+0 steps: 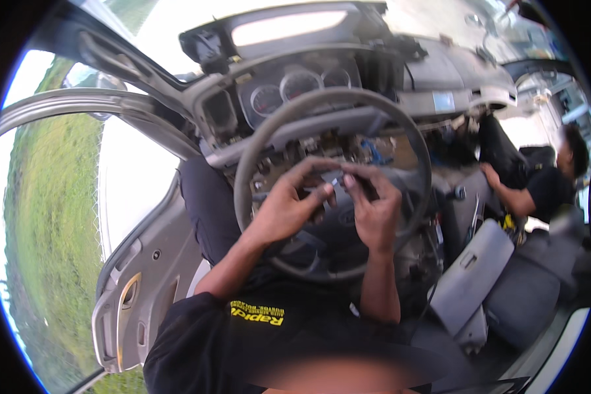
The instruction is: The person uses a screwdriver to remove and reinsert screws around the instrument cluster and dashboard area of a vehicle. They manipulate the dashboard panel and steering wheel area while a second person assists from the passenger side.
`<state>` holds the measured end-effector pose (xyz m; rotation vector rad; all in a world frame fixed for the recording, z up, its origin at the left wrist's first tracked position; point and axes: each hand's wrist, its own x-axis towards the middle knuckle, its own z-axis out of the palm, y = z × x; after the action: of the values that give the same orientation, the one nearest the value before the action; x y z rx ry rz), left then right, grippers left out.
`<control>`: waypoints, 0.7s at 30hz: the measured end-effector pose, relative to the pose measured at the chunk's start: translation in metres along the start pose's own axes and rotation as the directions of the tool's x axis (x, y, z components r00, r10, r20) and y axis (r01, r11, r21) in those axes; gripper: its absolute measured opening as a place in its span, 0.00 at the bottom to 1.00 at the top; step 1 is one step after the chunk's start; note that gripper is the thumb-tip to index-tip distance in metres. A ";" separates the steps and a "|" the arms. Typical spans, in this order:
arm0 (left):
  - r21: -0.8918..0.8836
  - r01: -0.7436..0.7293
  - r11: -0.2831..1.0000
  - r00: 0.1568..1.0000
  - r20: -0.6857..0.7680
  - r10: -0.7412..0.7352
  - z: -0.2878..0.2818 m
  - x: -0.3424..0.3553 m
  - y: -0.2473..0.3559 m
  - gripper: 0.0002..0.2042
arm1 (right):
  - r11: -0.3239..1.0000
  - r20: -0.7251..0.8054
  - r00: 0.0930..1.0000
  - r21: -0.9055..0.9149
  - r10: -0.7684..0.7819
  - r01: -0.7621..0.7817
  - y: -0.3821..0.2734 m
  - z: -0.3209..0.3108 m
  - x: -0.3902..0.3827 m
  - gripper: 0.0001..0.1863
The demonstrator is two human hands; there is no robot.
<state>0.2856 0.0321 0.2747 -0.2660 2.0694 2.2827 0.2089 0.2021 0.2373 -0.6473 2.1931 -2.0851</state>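
In front of the steering wheel (251,154) my left hand (297,200) and my right hand (376,209) meet, fingertips close together. Between their thumbs and fingers shows a small pale piece (337,182), too small for me to tell its kind. Both hands are closed in a pinch around it. Behind them the wheel's dark hub (348,217) is partly covered by my fingers. Beyond the rim, the lower dashboard lies bare, with wires and brackets (374,152) exposed.
Above the wheel sits the gauge cluster (300,85), its surround opened up. A loose grey glove-box panel (469,276) leans on the passenger side. Another person (551,187) works at the far right, one hand near the dash. The driver's door (141,295) stands open at left.
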 end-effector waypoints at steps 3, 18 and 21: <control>0.008 0.003 1.000 1.000 0.012 -0.004 0.002 0.003 0.001 0.22 | 0.981 0.007 0.998 0.183 0.057 -0.057 0.001 0.000 0.000 0.10; -0.037 0.061 0.997 0.997 0.050 -0.059 0.002 0.010 -0.007 0.21 | 0.923 0.035 0.985 0.345 0.167 -0.169 0.013 -0.007 -0.002 0.09; -0.035 0.077 0.996 0.996 0.046 -0.075 0.002 0.010 -0.007 0.21 | 0.954 0.006 0.995 0.283 0.099 -0.097 0.015 -0.005 -0.002 0.09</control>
<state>0.2767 0.0345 0.2665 -0.2877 1.9633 2.2635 0.2049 0.2078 0.2232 -0.4936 1.8339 -2.2887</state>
